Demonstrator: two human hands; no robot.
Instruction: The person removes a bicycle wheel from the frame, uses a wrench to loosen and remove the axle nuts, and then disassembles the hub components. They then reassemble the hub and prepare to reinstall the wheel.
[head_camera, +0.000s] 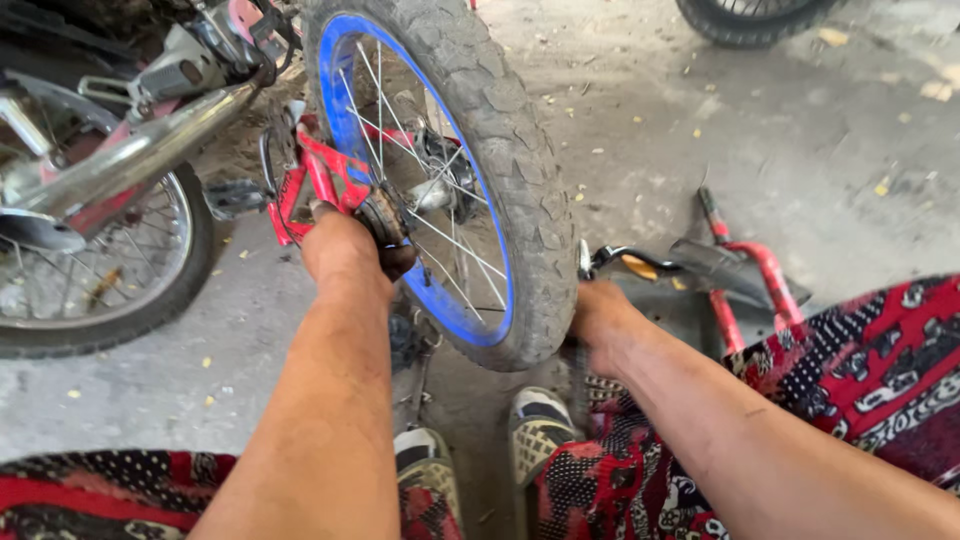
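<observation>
I have my left hand (345, 250) closed around the hub (385, 222) of the small bicycle wheel (500, 150), which has a blue rim and knobby tyre and stands upright between my knees, beside the red frame (320, 180). My right hand (598, 315) sits low against the tyre's outer edge, fingers curled under and hidden, so I cannot tell its grip. A motorcycle wheel (100, 270) stands on the concrete floor (800, 130) to the left.

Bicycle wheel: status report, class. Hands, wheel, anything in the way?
Left hand gripping at the hub by the red fork. Right hand against the tyre, grip unclear. Bicycle wheel upright. Motorcycle wheel close on the left.
</observation>
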